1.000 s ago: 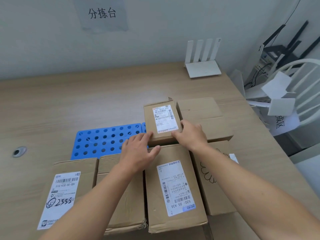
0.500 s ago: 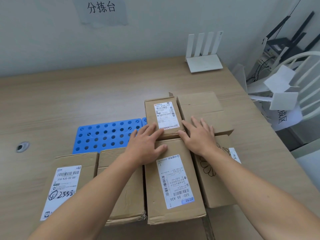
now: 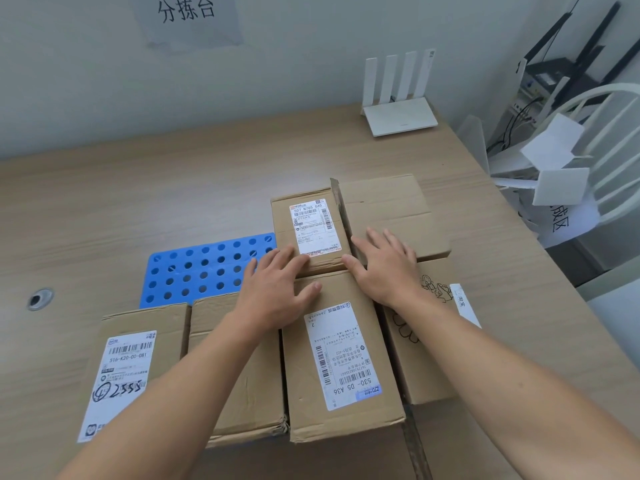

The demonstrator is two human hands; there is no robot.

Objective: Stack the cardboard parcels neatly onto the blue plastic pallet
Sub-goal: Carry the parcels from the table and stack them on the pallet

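Released from its earlier grip, the small labelled parcel point(image 3: 308, 230) sits, apparently, on the blue pallet's point(image 3: 207, 268) right end. Left hand point(image 3: 277, 289) lies flat touching it, right hand point(image 3: 384, 268) flat on the plain parcel point(image 3: 391, 206) beside. Stiff, likely light: take opposite side walls.

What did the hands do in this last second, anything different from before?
The right hand let go of the small labelled parcel at its near corner and slid right, now lying flat on the plain parcel. The left hand stayed flat at that parcel's near left corner. No parcel moved; the blue pallet is unchanged.
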